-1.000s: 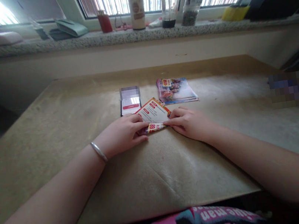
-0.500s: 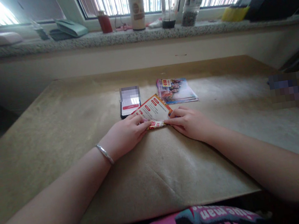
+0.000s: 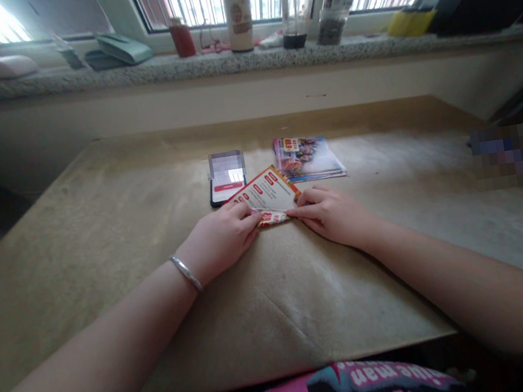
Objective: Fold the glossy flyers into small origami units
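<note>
Between my hands lies a printed paper flyer (image 3: 268, 190), white with an orange-red border and red labels. Its near edge is folded over toward the far side, showing a strip of red and yellow print. My left hand (image 3: 230, 232) pinches the fold's left end, thumb on top. At the right end, my right hand (image 3: 330, 213) grips the paper with thumb and fingertips pressed on the crease. Just beyond the flyer's left part rests a phone (image 3: 227, 186) with a lit screen. A stack of colourful flyers (image 3: 312, 157) sits behind it to the right.
A tan cloth covers the table (image 3: 187, 325). A blurred-out item (image 3: 511, 155) lies at the right edge. On the granite windowsill (image 3: 212, 64) stand a red bottle (image 3: 182, 39), a tall canister (image 3: 237, 9), clear containers and a green case (image 3: 124, 49).
Almost nothing differs. My left hand has shifted very slightly along the fold, while both hands keep hold of the flyer in the same place.
</note>
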`<act>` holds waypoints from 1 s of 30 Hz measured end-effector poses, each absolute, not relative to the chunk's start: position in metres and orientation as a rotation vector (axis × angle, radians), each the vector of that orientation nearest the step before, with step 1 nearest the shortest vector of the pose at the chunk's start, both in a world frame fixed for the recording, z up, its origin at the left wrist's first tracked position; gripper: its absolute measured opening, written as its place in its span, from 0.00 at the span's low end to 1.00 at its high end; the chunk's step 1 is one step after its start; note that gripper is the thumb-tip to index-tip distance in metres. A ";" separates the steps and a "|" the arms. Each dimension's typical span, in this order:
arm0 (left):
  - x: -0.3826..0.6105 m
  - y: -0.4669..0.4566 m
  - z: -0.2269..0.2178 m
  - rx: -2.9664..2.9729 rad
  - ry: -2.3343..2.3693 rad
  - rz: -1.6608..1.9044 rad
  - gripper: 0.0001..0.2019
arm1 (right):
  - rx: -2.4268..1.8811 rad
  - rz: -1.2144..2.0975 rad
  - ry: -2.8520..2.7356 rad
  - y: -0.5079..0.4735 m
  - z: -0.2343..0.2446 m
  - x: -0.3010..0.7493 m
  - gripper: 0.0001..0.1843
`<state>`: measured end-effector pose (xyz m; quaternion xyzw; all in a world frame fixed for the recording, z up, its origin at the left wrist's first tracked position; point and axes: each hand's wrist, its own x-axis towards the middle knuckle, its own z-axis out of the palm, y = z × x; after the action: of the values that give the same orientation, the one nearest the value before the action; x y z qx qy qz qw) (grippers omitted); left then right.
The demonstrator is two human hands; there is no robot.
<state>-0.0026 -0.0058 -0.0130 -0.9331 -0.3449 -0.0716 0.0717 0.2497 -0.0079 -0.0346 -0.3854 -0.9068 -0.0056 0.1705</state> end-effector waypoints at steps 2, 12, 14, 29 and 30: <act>-0.003 -0.006 -0.013 -2.795 -1.006 -0.230 0.15 | -1.090 -0.018 -2.571 -0.007 -0.035 0.250 0.16; -0.001 -0.006 -0.016 -2.741 -0.975 -0.267 0.14 | -1.064 -0.026 -2.559 -0.007 -0.036 0.250 0.16; 0.000 -0.006 -0.017 -2.735 -0.984 -0.257 0.14 | -1.069 -0.024 -2.560 -0.007 -0.036 0.249 0.16; 0.009 -0.012 -0.018 -2.703 -1.016 -0.192 0.14 | -1.049 -0.008 -2.541 -0.005 -0.038 0.250 0.16; 0.008 -0.012 -0.018 -2.701 -1.021 -0.188 0.14 | -1.052 -0.009 -2.540 -0.005 -0.038 0.250 0.16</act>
<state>0.0084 -0.0117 -0.0175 -0.9263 -0.3501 -0.0644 0.1237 0.2501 -0.0051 -0.0380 -0.3753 -0.9062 -0.0034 0.1948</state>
